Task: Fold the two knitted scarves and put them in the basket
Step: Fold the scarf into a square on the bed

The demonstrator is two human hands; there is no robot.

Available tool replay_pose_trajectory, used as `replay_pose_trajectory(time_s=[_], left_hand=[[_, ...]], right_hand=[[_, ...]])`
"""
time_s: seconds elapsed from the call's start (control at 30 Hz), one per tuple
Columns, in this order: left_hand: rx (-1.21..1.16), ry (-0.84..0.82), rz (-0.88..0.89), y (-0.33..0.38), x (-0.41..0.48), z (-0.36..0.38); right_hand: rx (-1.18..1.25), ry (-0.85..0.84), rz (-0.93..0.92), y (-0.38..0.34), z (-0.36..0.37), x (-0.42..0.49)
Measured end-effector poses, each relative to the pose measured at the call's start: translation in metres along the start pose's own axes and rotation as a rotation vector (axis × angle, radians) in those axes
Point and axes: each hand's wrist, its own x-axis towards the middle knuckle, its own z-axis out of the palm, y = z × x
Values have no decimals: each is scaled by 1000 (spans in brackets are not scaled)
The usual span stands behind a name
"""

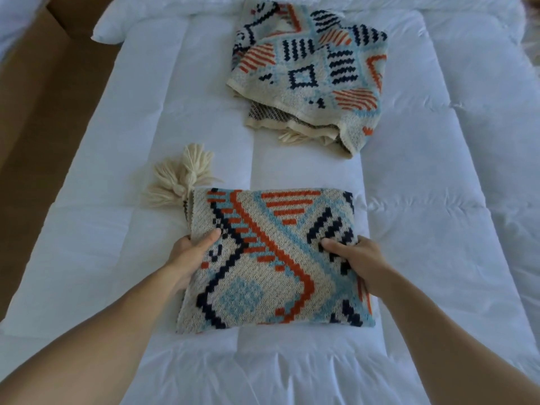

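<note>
The folded scarf (271,276) lies on the white bed (117,217) between both hands. The left hand (188,255) grips its left edge, thumb on top. The right hand (358,258) grips its right edge the same way. The other scarf (309,77) sits piled well beyond the right hand

a bedroom in a home is shown. most of the view is filled by a bed (96,235) that is covered with a white quilted duvet (438,200), stitched into large soft squares. a white pillow (117,27) is laid at its far left corner. a plain brown surface (38,118) is seen beside the bed on the left. two soft household things are laid on the duvet: a folded scarf (271,258) with a cream tassel (181,176), and a second knitted scarf (309,77) in a loose heap further away.
</note>
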Motion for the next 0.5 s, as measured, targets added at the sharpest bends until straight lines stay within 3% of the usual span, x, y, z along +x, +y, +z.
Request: replay_pose_trajectory(time_s=[0.07, 0.17, 0.3, 0.43, 0.5], left_hand=[[-7, 88, 40, 2, -2, 6], [72, 197, 63, 2, -7, 19], [219, 199, 20, 3, -8, 27], [118, 143, -39, 17, 8, 15], [42, 159, -8, 32, 21, 11]], right_hand=[[91, -47, -22, -4, -11, -3], [156, 22, -32, 3, -17, 1], [-16, 222, -43, 14, -7, 5], [-271, 338, -172, -4, 0, 7], [-277, 349, -205, -20, 1, 17]])
